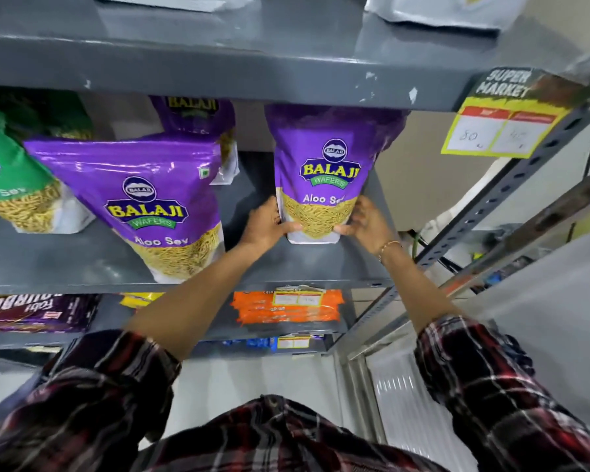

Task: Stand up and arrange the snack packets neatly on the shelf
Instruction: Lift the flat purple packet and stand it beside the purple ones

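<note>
A purple Balaji Aloo Sev packet (324, 172) stands upright on the right part of the grey shelf (321, 264). My left hand (268, 224) grips its lower left edge and my right hand (361, 219) grips its lower right edge. A second purple Aloo Sev packet (143, 202) stands to the left, nearer the shelf's front edge, leaning a little. Behind it a third purple packet (198, 120) is partly hidden. A green sev packet (11, 185) stands at the far left.
The upper grey shelf (239, 63) hangs low over the packets and carries silvery packets (447, 11). A yellow price tag (504, 120) sticks out at the right upright. Below lie orange biscuit packs (286, 310) and a brown Bourbon pack (31, 311).
</note>
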